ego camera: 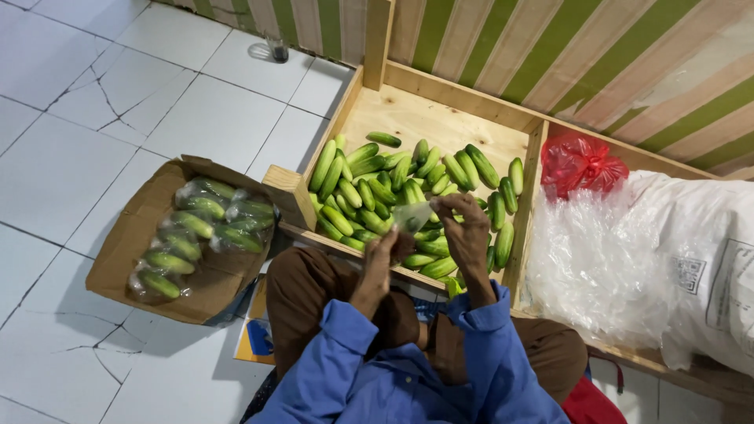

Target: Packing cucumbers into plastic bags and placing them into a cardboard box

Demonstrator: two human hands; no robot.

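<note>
Clear bag [411, 214] pinched by left hand [382, 253] and right hand [466, 228] | wooden bin [440, 118]: loose cucumbers [369, 184] | cardboard box [133, 235]: bagged cucumbers [200, 232]

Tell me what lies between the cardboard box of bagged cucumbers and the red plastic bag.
In the head view, the wooden bin with its heap of loose cucumbers lies between the cardboard box and the red plastic bag.

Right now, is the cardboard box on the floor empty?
No, the cardboard box on the tiled floor holds several clear bags of cucumbers lying inside it.
</note>
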